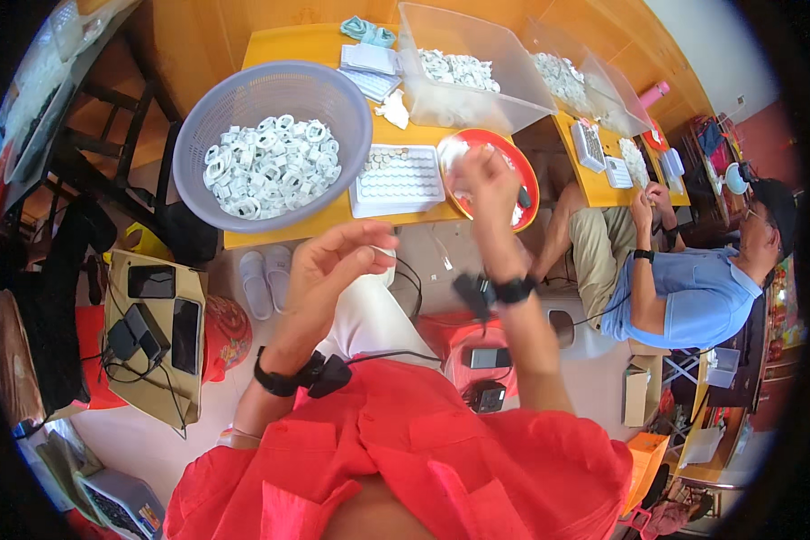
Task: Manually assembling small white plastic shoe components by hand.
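My left hand (340,259) is raised over my lap, thumb and fingers pinched on a small white part (386,256) that shows only partly. My right hand (488,187) is over the near side of a red basin (529,195) with a yellow rim. Its fingers are curled together and slightly blurred; what they hold, if anything, I cannot make out. White pieces lie in the basin. Left of it, a white tray (398,207) has rows of round pockets, with small metallic-looking pieces at its far end. A large grey-purple basket (198,153) holds many white ring-shaped plastic parts (270,171).
Clear plastic bins (513,81) of white parts stand at the back of the yellow table (243,240). Stacked trays (369,72) lie behind the basket. To the right, a person in a blue shirt (693,301) works at another table. Phones (186,335) rest on a cardboard box at left.
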The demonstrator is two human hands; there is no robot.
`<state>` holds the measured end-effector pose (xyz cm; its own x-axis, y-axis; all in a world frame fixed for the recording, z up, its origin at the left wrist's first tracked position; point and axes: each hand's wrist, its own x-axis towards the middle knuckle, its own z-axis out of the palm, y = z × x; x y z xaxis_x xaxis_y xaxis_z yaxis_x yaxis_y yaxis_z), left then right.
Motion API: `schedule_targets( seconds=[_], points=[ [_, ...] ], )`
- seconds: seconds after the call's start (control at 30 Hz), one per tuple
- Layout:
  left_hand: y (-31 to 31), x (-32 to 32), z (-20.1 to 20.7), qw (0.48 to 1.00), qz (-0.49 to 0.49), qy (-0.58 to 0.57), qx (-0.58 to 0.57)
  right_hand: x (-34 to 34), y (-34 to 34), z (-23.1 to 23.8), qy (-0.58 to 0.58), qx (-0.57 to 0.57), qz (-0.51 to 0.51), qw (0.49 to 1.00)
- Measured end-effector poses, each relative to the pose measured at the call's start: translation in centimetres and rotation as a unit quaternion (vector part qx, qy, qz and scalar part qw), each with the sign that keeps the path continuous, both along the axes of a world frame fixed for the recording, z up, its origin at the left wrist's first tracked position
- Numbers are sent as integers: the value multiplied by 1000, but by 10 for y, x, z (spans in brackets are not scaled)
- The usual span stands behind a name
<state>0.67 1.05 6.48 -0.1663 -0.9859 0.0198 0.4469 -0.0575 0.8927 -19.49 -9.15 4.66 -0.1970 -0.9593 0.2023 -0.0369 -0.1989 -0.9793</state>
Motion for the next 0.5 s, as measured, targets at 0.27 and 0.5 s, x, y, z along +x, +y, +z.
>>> schedule_targets(
  seconds=[0.27,0.5],
  points=[
    [32,15,123,873,-181,296,-343,-7,-102,77,-114,-74,-31,990],
    [14,26,111,884,-175,314,-299,12,-14,130,15,-153,132,979]
  ],
)
